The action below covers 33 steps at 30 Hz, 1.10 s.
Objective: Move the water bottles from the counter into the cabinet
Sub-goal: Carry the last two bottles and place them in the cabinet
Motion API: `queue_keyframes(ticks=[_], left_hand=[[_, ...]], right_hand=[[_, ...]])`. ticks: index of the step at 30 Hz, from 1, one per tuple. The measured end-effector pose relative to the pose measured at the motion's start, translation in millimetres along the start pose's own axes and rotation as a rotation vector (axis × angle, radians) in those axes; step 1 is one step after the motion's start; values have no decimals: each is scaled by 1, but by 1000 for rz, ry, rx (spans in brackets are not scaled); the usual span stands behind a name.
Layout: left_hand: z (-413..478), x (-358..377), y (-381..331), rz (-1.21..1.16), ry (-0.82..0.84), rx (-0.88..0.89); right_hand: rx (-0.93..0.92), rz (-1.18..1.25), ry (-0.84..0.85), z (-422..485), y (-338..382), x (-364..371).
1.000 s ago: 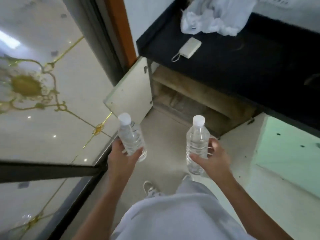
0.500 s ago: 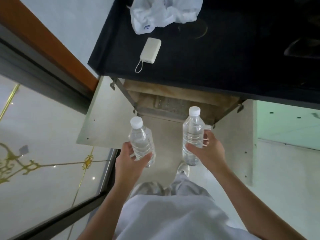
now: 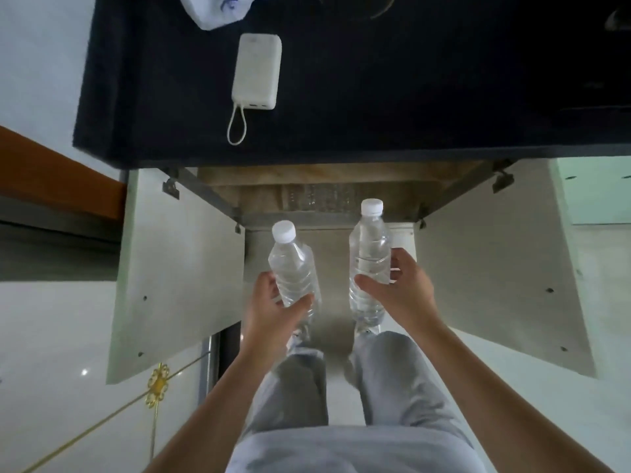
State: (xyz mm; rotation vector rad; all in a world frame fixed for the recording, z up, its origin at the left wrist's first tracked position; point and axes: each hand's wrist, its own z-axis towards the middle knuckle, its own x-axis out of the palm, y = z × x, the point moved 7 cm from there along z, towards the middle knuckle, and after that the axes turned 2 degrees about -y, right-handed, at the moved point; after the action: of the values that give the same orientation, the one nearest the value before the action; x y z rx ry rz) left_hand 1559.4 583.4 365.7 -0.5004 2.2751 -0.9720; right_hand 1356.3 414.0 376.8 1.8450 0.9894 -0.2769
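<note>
Beneath dark counter, left hand grips left bottle, right hand right bottle (cabinet open).

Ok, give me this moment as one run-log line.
phase: at cabinet, doors open | left grip: holds left bottle | right grip: holds right bottle | stowed: neither yet | counter: power bank
</note>
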Motion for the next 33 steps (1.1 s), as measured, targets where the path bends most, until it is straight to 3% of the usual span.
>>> queue_keyframes(ticks=[8, 18, 25, 33], left_hand=[[148, 70, 76, 61, 81, 89], [328, 176, 168, -26, 42, 276], [371, 187, 144, -199, 49, 463], [376, 166, 178, -62, 68, 338]], right_hand=[[-30, 20, -12, 123, -71, 102], [-165, 191, -145, 287, -163, 203], [-399, 365, -167, 329, -138, 209], [-359, 226, -119, 332, -141, 228]])
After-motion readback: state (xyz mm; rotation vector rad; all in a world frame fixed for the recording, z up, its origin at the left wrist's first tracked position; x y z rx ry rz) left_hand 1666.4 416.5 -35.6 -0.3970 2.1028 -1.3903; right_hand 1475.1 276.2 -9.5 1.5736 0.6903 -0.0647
